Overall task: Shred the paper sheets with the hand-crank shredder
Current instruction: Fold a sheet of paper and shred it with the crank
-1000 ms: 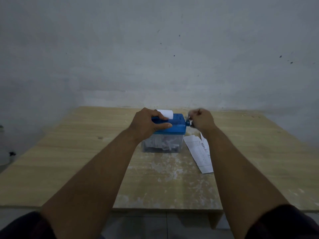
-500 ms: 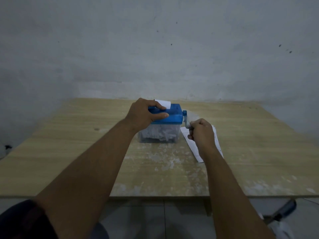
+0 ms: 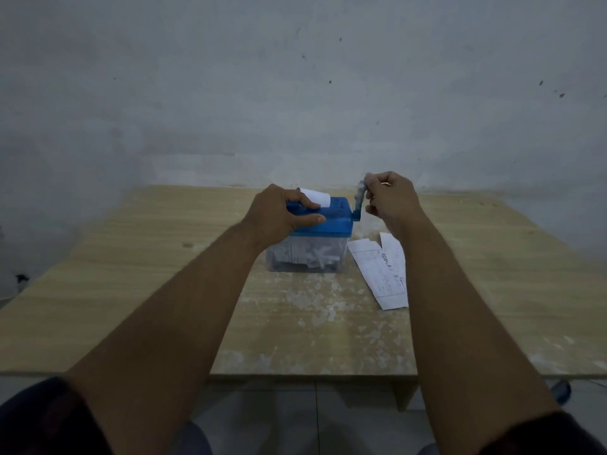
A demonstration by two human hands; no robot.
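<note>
Shredder [image 3: 331,222] sits under left hand [image 3: 279,213] gripping its top — right hand [image 3: 392,198] pinches blurred crank [image 3: 359,202], apparently upright.

— What sort of place are you in?

— A plain, bare room. Whether it is a home or a workroom, I cannot tell.

— What shows that?

— I work at a table [image 3: 492,290] of pale wood-grain board, its top scuffed white in the middle. Right behind it rises a wall [image 3: 295,93] of grey-white plaster, blotchy and dotted with dark specks.

— And underfoot?

— A floor [image 3: 279,415] of pale tiles, with a seam showing below the table's front edge.

— Any gear that hints at a trade?

— A small blue shredder [image 3: 338,221] and some printed paper [image 3: 384,277] beside it, so desk work of a simple kind. The light is dim.
</note>
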